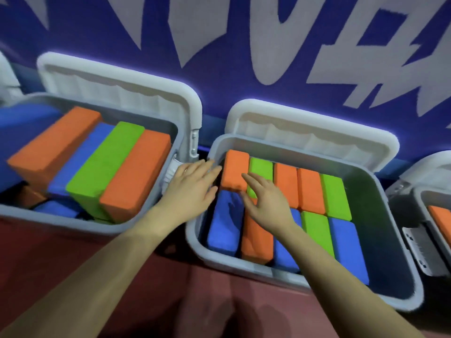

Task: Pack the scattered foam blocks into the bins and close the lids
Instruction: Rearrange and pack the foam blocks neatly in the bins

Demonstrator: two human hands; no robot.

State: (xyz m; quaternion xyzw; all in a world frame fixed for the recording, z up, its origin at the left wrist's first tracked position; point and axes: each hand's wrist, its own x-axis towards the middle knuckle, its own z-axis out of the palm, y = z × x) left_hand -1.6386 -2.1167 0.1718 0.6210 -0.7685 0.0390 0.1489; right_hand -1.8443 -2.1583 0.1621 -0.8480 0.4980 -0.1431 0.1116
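Partly blurred, hands point(219, 191), right bin point(436, 215) cropped

Dark red floor point(61, 252) under three open grey bins point(400, 276).

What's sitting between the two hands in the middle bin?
In the head view, an orange block lies between the left hand and right hand, above a blue block.

This looks like an indoor play or activity space. Behind the middle bin point(380, 206) rises a blue wall point(244, 69) painted with huge white lettering. Grey lidded bins stand in a row along that wall on a reddish floor point(73, 242); left of the middle one, another bin point(29, 211) holds bright foam blocks point(105, 164).
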